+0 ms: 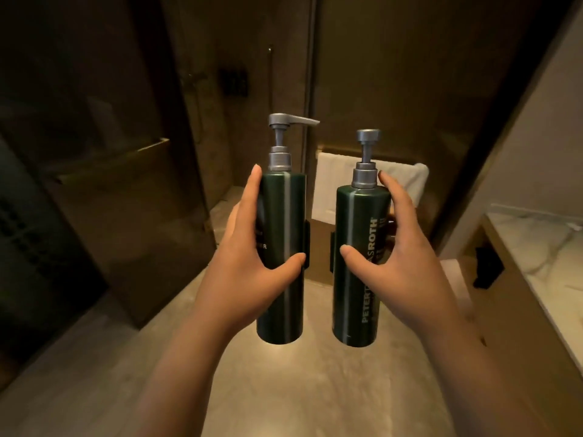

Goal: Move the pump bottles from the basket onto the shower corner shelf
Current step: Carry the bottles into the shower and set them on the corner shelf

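Lower centre of the frame: two bare forearms reach forward over a pale stone floor. The left hand grips the left pump bottle, thumb wrapped across its front. The right hand grips the right pump bottle likewise. That makes two dark green bottles, upright, side by side but apart, in mid-air at frame centre. No basket shows. They would travel best upright and separated, since the left spout points towards its neighbour, then set down one at a time. Behind hangs one white towel. Beyond, at left, is a glass shower screen. The shelf cannot be made out.
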A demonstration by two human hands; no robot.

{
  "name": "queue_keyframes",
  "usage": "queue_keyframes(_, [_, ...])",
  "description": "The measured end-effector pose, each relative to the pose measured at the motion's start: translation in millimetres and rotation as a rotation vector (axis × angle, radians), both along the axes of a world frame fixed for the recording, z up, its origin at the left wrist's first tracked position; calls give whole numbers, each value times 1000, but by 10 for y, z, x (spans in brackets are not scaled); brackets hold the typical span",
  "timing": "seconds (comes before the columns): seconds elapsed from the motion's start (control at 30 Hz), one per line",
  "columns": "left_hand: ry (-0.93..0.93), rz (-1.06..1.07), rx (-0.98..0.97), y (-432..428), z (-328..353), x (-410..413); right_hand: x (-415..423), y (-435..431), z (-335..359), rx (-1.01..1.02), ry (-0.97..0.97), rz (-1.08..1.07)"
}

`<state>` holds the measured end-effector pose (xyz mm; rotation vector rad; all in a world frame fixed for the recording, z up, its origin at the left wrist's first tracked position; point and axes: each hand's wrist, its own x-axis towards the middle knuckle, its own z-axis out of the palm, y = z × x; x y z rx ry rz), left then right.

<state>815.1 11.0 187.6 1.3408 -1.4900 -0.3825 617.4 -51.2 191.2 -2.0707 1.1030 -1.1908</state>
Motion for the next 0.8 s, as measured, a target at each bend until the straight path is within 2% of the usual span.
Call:
queue_keyframes(0.37, [-68,222,18,-285,-57,491,762,-671,-108,-25,-1,205])
queue_keyframes(0.8, [-128,379,59,-1952,52,561,857,-2593,27,-16,-2,256])
